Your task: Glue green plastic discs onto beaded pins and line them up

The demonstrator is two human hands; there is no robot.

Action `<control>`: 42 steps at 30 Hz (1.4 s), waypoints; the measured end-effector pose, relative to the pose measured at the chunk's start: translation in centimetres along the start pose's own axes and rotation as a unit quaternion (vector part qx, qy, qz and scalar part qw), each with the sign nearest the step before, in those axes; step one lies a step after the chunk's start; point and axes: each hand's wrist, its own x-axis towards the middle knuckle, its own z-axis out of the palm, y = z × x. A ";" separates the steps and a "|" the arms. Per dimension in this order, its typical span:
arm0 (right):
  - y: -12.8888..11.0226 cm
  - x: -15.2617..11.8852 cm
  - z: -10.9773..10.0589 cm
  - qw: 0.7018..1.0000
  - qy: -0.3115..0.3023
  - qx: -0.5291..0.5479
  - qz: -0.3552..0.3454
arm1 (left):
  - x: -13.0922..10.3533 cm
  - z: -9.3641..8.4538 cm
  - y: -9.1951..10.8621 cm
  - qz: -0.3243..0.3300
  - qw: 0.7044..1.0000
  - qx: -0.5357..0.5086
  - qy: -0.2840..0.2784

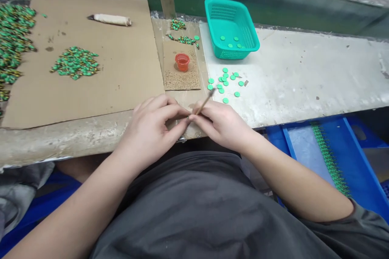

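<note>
Both of my hands meet at the bench's front edge, fingertips nearly touching. My right hand (223,123) is closed around a thin brush (205,102), its dark tip slanting up and away to the right. My left hand (153,123) is closed in a pinch, thumb against fingertips; whatever sits between them is hidden or too small to name. Beyond the hands, a small red cup (182,64) stands on a speckled piece of cardboard (182,84). Several flat green discs (225,100) lie loose to the right of it.
A teal basket (255,40) with several green discs inside stands at the back. Piles of small green-and-gold pieces (75,62) lie on the large cardboard sheet (127,60), near a wrapped, dark-pointed tool (112,19). Blue crates (361,158) sit below the bench at right.
</note>
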 end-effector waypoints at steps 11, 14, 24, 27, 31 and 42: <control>-1.1 -9.6 -3.2 0.950 0.254 0.033 0.180 | -0.3 -0.9 0.6 0.021 0.998 -0.053 0.019; -0.4 -11.0 -3.7 0.938 0.278 0.033 0.206 | 2.6 -0.8 1.7 0.010 0.998 -0.059 -0.009; 0.4 -13.0 -5.4 0.912 0.351 0.015 0.213 | 25.6 10.2 13.4 0.141 0.968 0.047 -0.205; 0.2 -13.6 -5.5 0.906 0.363 0.011 0.217 | 27.7 12.9 14.9 0.162 0.961 0.078 -0.211; 0.3 -14.7 -5.6 0.898 0.372 0.010 0.235 | 28.3 12.0 13.8 0.168 0.962 0.093 -0.194; 0.4 -12.6 -7.0 0.883 0.372 0.101 0.269 | 21.8 7.6 8.2 0.125 0.939 0.197 -0.254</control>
